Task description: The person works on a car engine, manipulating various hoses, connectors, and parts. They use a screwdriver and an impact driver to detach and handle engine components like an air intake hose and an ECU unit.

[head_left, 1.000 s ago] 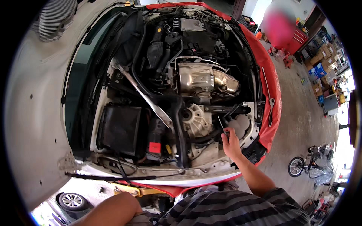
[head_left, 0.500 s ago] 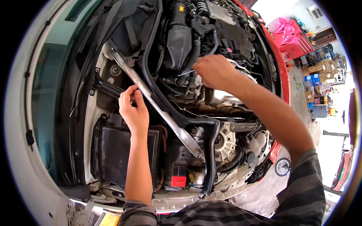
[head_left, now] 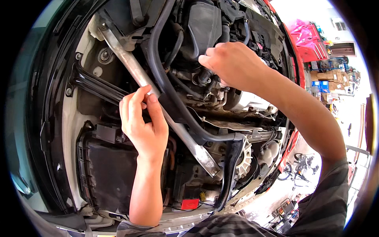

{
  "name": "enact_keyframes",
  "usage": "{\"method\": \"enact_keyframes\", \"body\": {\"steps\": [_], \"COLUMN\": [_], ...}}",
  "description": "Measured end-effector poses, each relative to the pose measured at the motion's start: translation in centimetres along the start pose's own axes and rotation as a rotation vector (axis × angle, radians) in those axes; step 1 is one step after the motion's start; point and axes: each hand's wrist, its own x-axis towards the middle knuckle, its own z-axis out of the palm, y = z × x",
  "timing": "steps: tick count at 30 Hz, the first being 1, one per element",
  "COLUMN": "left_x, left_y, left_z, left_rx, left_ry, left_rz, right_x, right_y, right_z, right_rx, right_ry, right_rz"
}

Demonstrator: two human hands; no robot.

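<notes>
My left hand (head_left: pixel 144 126) is over the silver metal brace bar (head_left: pixel 132 65), fingers curled and thumb close to the index finger. Its fingertips are at the bar's edge; whatever they pinch, if anything, is too small to make out. Just below runs a ribbed black brace (head_left: pixel 98 87). My right hand (head_left: pixel 235 65) is closed above the engine, near a black hose fitting (head_left: pixel 204 77) and the dark plastic engine duct (head_left: pixel 203 29). The back of the hand hides what its fingers hold. A thick black rubber seal (head_left: pixel 158 75) curves between the two hands.
A black box cover (head_left: pixel 110 170) lies left of my left forearm, and a red terminal cap (head_left: pixel 190 204) is near the front edge. Beyond the red car edge (head_left: pixel 299 65) are a red tool cabinet (head_left: pixel 312 51), cardboard boxes (head_left: pixel 335 77) and a bicycle (head_left: pixel 302 168).
The view has moved closer and shifted. A thin light rod seen at my right hand's fingers before no longer shows. My left hand stays by the bar, its fingertips now overlapping its edge.
</notes>
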Motion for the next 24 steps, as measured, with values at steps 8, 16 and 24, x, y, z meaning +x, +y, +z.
{"method": "enact_keyframes", "body": {"steps": [8, 16, 24], "left_x": [-0.2, -0.2, -0.3], "left_y": [0.3, 0.1, 0.2], "left_z": [-0.1, 0.3, 0.3], "left_rx": [-0.022, -0.048, -0.025], "left_ry": [-0.03, 0.009, -0.004], "left_rz": [-0.094, -0.086, -0.098], "right_x": [0.0, 0.6, 1.2], "right_y": [1.7, 1.7, 1.8], "right_z": [1.0, 1.0, 0.6], "right_rx": [0.082, 0.257, -0.03], "right_ry": [0.071, 0.049, 0.039], "right_rz": [-0.077, -0.082, -0.128]}}
